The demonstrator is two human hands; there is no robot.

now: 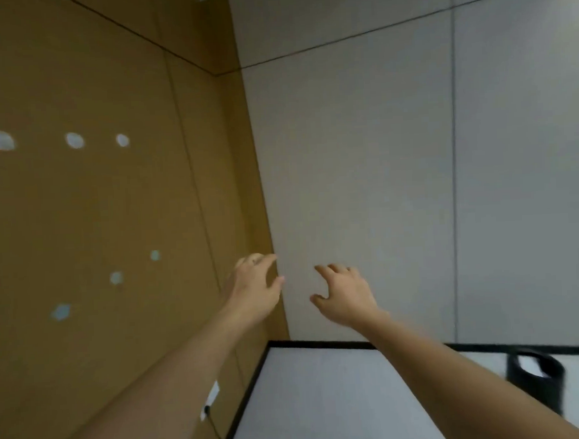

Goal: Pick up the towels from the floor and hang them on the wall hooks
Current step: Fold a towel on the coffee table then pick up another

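Hands raised empty toward the room corner.
Left hand (256, 288) and right hand (344, 292): each grip loose, fingers spread, holding nothing. Round wall hooks (75, 140) dot the tan wall at left; towels out of view.

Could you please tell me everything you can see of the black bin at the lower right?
The black bin is a dark, round, upright container on the pale floor near the grey wall, at the frame's lower right. Its open top shows something white inside, too blurred to identify. The right forearm crosses in front of its lower left side; neither hand touches it. The material cannot be told.
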